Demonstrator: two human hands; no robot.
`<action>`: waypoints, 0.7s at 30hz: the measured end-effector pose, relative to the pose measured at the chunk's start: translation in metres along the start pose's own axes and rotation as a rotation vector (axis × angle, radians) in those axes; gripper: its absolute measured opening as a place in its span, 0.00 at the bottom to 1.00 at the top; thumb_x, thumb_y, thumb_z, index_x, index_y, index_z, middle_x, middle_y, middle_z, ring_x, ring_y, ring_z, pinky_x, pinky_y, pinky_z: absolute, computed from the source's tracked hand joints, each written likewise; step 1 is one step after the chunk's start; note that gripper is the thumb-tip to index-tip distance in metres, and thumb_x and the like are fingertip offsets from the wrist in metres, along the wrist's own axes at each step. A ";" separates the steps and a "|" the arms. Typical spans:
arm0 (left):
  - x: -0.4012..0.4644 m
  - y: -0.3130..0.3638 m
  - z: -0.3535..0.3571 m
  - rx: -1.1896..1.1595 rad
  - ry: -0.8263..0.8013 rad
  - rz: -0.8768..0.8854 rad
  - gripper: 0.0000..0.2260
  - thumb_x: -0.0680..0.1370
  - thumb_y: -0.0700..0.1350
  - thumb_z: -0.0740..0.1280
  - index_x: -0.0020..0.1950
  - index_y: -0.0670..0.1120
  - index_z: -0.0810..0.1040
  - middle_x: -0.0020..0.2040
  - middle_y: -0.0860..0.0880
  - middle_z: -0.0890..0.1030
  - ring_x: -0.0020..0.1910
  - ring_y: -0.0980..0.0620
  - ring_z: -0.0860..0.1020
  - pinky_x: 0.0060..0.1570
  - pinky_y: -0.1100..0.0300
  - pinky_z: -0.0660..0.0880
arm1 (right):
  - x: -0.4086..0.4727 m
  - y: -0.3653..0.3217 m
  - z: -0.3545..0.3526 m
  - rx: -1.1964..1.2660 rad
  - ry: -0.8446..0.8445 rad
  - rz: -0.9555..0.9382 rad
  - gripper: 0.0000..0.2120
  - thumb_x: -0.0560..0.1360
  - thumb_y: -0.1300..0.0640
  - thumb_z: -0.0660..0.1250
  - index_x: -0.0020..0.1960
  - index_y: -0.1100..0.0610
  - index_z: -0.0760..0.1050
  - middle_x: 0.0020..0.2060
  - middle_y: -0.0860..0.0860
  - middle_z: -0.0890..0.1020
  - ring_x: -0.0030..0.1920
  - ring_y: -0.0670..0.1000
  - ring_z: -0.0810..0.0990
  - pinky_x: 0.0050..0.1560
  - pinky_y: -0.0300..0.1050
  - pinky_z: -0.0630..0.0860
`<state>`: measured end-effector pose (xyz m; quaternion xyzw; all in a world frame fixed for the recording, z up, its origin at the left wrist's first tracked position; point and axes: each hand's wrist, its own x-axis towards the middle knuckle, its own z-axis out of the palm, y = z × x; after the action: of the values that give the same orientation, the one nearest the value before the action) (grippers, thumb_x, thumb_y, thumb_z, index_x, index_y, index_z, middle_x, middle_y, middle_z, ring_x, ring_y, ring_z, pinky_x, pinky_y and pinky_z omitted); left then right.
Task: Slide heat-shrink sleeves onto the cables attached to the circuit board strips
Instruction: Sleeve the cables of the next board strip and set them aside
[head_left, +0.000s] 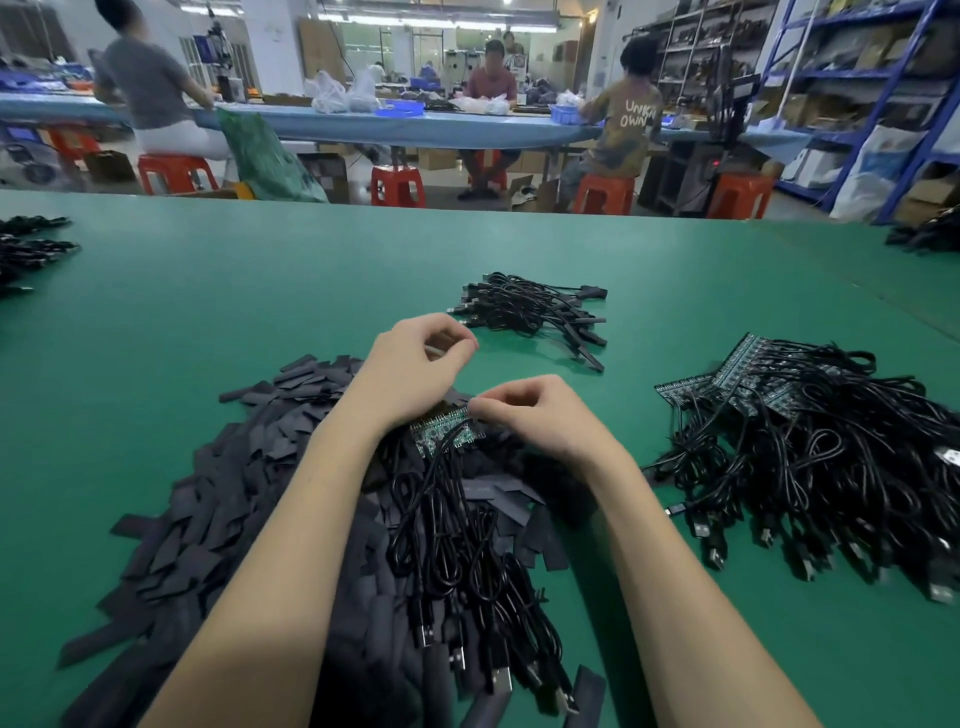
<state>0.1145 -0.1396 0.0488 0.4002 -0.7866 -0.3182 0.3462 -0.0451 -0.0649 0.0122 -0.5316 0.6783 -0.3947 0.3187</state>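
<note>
Head view: right hand (540, 415) pinches circuit board strip (448, 430); left hand (415, 364) clenched (mid-table).

The left hand (415, 364) curls its fingers inward, so whatever they hold, if anything, is hidden behind the knuckles, and its forearm covers part of the circuit board strip (447, 428) and the sleeve pile (244, 457) left of that strip. The right hand (540, 415) pinches at the strip's far edge, but the pinched part is too small and too covered by fingertips to tell. Nearer than the strip, the sleeve pile and the cables (457, 561) run off the bottom edge, and far right of it a dark heap (924, 234) is cut by the frame and blurred.
</note>
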 end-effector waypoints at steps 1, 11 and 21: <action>0.000 -0.002 0.000 -0.036 -0.019 -0.006 0.04 0.79 0.48 0.70 0.45 0.55 0.83 0.45 0.56 0.86 0.47 0.57 0.83 0.51 0.65 0.76 | -0.002 -0.003 0.000 0.039 -0.035 -0.009 0.06 0.73 0.49 0.76 0.44 0.51 0.86 0.40 0.48 0.88 0.38 0.40 0.81 0.46 0.37 0.77; -0.007 0.004 -0.004 -0.317 -0.230 -0.167 0.14 0.74 0.59 0.73 0.53 0.51 0.81 0.44 0.54 0.86 0.38 0.62 0.80 0.38 0.70 0.73 | -0.011 -0.014 -0.018 0.718 -0.185 0.100 0.10 0.69 0.58 0.76 0.50 0.55 0.82 0.37 0.49 0.78 0.31 0.43 0.72 0.34 0.33 0.75; -0.011 0.001 0.010 -0.798 -0.288 -0.339 0.05 0.76 0.37 0.72 0.51 0.42 0.83 0.42 0.47 0.85 0.39 0.54 0.82 0.42 0.64 0.80 | -0.008 -0.016 -0.023 0.834 -0.195 0.137 0.09 0.65 0.52 0.78 0.44 0.53 0.86 0.41 0.49 0.83 0.34 0.45 0.80 0.34 0.34 0.78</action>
<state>0.1113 -0.1275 0.0411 0.3101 -0.5659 -0.7011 0.3033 -0.0556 -0.0550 0.0380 -0.3461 0.4611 -0.5608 0.5942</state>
